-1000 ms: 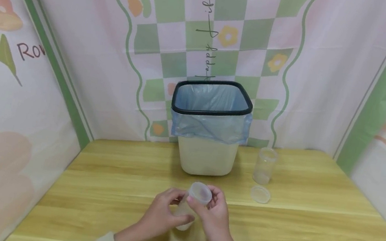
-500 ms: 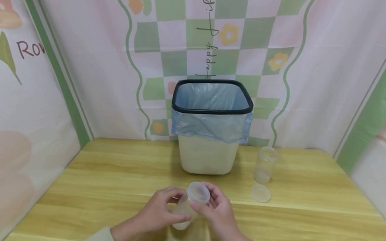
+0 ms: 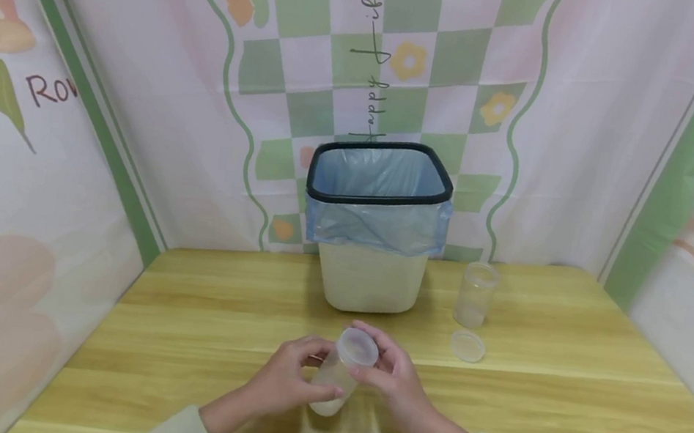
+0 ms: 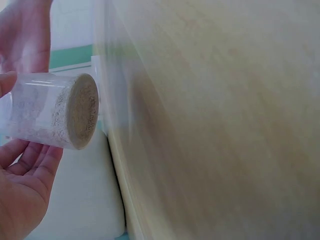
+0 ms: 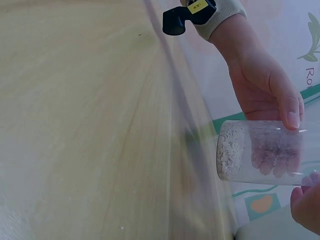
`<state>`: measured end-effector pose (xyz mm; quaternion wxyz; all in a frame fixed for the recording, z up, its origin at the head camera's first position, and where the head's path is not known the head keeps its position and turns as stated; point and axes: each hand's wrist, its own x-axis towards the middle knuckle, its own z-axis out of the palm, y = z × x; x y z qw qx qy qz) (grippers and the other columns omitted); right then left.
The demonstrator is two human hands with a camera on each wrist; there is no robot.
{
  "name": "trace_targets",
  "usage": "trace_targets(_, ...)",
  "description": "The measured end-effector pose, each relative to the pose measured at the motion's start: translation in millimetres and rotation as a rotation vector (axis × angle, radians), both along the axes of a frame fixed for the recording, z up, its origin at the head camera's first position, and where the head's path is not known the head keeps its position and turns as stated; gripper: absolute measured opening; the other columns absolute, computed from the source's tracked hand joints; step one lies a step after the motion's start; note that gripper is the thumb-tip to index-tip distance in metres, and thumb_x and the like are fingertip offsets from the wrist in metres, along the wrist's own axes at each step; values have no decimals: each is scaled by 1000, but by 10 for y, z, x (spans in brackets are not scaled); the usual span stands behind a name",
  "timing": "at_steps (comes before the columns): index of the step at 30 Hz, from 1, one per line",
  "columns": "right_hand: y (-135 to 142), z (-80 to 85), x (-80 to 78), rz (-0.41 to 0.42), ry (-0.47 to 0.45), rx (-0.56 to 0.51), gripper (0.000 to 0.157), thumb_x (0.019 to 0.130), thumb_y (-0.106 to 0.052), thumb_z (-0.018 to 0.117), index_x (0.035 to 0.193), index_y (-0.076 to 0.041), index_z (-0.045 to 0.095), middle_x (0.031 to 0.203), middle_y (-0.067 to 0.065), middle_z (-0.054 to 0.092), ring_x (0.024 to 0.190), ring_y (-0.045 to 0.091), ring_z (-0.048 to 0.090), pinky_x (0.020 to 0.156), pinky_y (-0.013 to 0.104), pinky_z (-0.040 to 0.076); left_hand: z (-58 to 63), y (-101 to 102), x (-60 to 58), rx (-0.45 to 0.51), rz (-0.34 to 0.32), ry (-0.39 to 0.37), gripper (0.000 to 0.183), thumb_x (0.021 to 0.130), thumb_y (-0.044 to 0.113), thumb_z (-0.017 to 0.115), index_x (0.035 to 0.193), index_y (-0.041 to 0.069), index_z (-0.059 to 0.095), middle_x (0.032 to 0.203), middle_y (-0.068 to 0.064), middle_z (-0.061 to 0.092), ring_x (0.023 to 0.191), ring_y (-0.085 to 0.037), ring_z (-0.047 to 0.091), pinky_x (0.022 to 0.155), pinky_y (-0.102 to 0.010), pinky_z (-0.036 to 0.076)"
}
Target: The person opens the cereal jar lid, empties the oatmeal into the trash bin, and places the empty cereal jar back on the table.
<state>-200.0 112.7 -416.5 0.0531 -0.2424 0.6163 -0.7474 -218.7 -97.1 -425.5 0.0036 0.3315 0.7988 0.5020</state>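
In the head view my left hand grips a clear plastic jar, thumb across the near side and fingers behind. The jar leans, its top toward the right. A translucent lid sits on its mouth, and my right hand holds that lid's edge between thumb and fingers. Both wrist views show the jar sideways, raised off the table. Pale, flaky shreds gather at its bottom, and the round base is in plain sight in the left wrist view.
Beyond the hands stands a cream bin with a black rim and blue liner bag. To its right is a second clear jar, uncovered, with a loose lid before it. Printed curtains enclose the wooden table.
My right hand has shifted slightly on the lid, its fingers reaching farther over the far edge and the thumb sliding to the right side. The left hand keeps holding the jar.
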Motion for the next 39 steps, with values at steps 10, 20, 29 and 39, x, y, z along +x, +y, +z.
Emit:
trace_targets(10,-144,34,147,-286,-96,49,67,85,-7,72,143,1,39,140,17,49,132,35,42,112,51,25,3,20,24,-8,70,65,50,78,23,83,121,7,63,114,0,64,103,-20,62,90,-33,52)
trace_targets(20,-303,52,195,-500,-158,21,63,82,-7,77,134,2,44,129,14,54,119,26,50,105,34,37,-18,85,55,-1,141,139,49,77,25,83,119,8,63,111,1,63,100,-19,63,87,-33,54)
trace_targets(29,-376,37,201,-510,-195,-58,60,80,-3,77,128,6,41,125,18,55,114,27,54,92,22,48,-41,121,115,-45,209,184,46,77,30,83,116,10,66,106,4,64,96,-16,62,85,-30,54)
trace_targets(39,-325,5,193,-441,-169,-31,56,81,-5,76,128,5,45,124,17,55,115,28,54,94,25,48,-53,85,86,-41,137,177,46,78,22,82,119,9,64,109,3,63,97,-15,62,87,-30,53)
